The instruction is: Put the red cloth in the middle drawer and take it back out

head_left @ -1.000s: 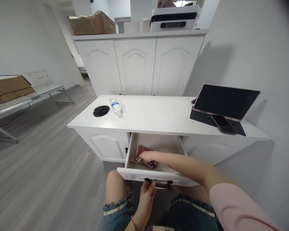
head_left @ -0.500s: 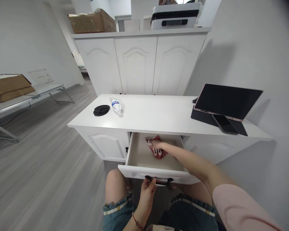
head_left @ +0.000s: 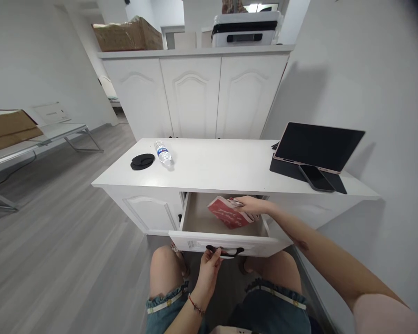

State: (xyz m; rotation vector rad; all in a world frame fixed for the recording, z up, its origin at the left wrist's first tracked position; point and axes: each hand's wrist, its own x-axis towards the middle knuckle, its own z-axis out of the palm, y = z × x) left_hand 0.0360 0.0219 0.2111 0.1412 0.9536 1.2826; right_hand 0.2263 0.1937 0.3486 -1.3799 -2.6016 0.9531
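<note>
The white drawer [head_left: 200,239] is pulled out below the tabletop. At its front, my left hand [head_left: 211,264] has its fingers closed round the black handle [head_left: 226,254]. My right hand [head_left: 249,205] is inside the drawer area, gripping a flat red item with white lettering [head_left: 230,214] by its upper right side. The red item is tilted, its lettered face toward me; whether it is a booklet or a bag I cannot tell. The pale drawer bottom [head_left: 197,218] shows to its left.
On the white tabletop [head_left: 209,162] lie a water bottle [head_left: 163,154] and a black round object [head_left: 142,161] at left. A dark-screened tablet [head_left: 318,146] and a phone [head_left: 316,178] are at right. Behind stands a white cabinet [head_left: 191,97]. My knees are below the drawer.
My right hand has moved right and slightly up with the red item, which now shows a broad lettered face. The left hand keeps its grip on the handle. The camera view has shifted slightly.
</note>
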